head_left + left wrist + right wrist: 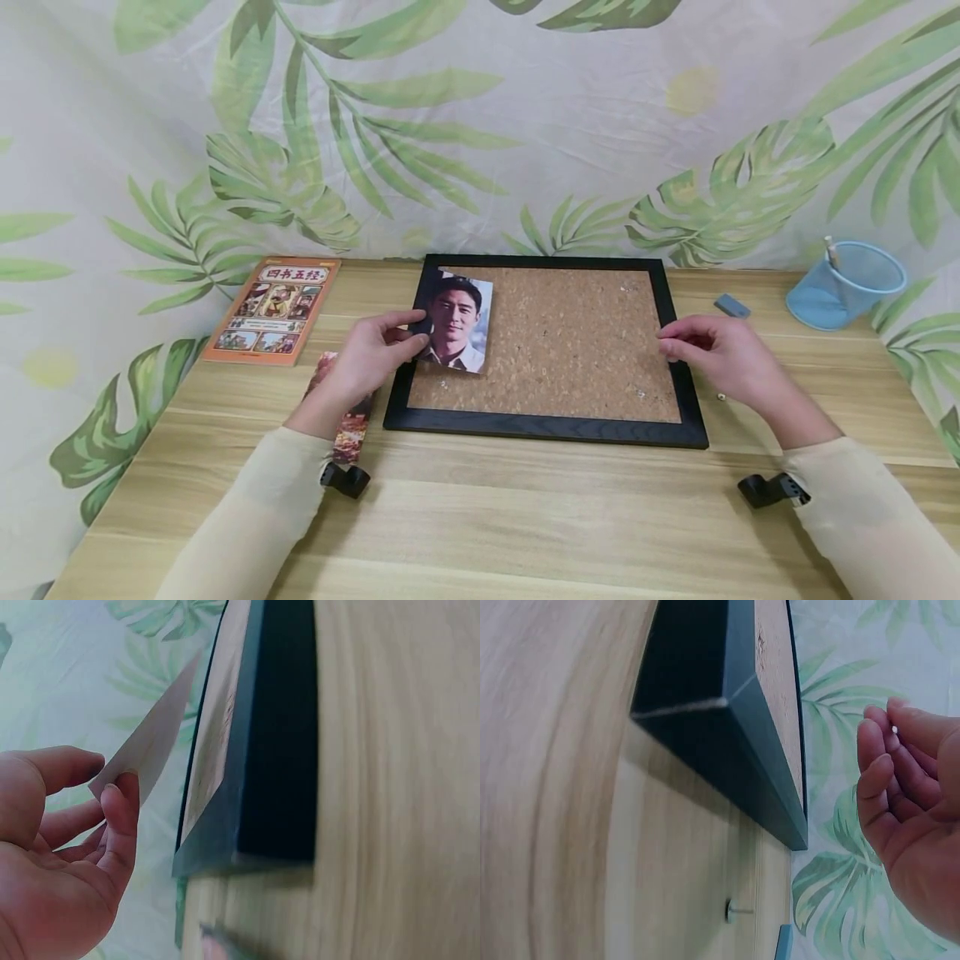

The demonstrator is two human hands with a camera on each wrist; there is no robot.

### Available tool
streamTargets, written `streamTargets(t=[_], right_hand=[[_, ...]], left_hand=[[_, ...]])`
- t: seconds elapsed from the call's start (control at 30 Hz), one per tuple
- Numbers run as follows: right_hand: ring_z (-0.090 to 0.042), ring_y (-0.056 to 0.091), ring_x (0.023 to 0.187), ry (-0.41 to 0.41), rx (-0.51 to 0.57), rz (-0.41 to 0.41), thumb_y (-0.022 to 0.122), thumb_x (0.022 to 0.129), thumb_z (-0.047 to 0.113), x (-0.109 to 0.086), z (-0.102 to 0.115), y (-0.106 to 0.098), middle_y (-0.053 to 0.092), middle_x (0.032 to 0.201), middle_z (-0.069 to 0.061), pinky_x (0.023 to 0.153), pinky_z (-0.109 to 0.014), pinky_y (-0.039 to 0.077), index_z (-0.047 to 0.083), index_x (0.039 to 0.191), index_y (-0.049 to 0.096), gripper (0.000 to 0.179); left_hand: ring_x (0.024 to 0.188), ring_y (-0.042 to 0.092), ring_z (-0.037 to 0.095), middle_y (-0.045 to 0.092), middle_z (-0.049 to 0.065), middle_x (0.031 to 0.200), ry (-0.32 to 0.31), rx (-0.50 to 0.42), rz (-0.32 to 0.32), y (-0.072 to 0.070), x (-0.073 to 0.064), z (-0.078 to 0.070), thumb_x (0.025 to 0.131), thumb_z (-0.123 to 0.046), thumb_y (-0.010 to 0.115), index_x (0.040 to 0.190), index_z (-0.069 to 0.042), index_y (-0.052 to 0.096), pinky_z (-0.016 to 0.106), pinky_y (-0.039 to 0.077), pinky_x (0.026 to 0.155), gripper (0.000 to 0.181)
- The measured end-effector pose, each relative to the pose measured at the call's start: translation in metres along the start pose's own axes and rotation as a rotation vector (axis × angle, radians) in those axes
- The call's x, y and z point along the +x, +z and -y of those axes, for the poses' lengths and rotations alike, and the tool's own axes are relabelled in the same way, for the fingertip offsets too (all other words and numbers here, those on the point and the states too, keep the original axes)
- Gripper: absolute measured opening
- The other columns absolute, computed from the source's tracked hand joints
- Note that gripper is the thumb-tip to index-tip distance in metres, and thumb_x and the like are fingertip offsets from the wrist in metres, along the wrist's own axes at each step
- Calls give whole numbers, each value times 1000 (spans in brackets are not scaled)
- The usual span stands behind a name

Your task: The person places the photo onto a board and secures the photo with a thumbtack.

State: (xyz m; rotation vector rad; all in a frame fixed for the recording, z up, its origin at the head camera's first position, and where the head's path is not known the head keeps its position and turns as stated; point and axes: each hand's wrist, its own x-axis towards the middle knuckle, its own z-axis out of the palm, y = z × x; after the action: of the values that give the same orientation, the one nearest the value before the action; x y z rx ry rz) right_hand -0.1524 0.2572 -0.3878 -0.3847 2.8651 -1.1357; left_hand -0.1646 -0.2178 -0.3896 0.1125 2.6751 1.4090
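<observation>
- Around the cork board [577, 342] on the desk [495, 517] I see a book [272, 312] on the left, a blue block [732, 306] and mesh cup [836, 296] on the right.
- The left forearm [285, 483] crosses the reddish print [351, 433], hiding part of it from me.
- Left hand [375, 354] pinches the photo [468, 325] by its left edge, over the board's left side.
- Right hand [723, 354], at the black frame's [540, 427] right side, pinches a tiny pale object [895, 730]; I can't tell what.
- Left wrist view gives me the photo's plain back, tilted; right wrist shows a pin's [732, 910] shank, just a dot from the head.
</observation>
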Motion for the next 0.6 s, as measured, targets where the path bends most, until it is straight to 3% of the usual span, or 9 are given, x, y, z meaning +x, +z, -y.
streamTargets(t=[0.43, 0.6], right_hand=[[-8, 70, 88, -47, 34, 47, 68, 108, 15, 10, 12, 10, 81, 106, -13, 74, -18, 55, 1, 120, 78, 21], [-13, 72, 93, -68, 41, 68, 68, 108, 15, 16, 17, 17, 81, 109, -12, 75, -20, 55, 2, 121, 77, 20]], left_hand=[[117, 69, 33, 71, 26, 132, -2, 41, 52, 28, 10, -10, 101, -13, 73, 145, 0, 66, 24, 53, 80, 47], [113, 70, 32, 73, 25, 128, -6, 112, 96, 34, 13, -12, 99, -17, 77, 148, -1, 64, 32, 56, 83, 53]])
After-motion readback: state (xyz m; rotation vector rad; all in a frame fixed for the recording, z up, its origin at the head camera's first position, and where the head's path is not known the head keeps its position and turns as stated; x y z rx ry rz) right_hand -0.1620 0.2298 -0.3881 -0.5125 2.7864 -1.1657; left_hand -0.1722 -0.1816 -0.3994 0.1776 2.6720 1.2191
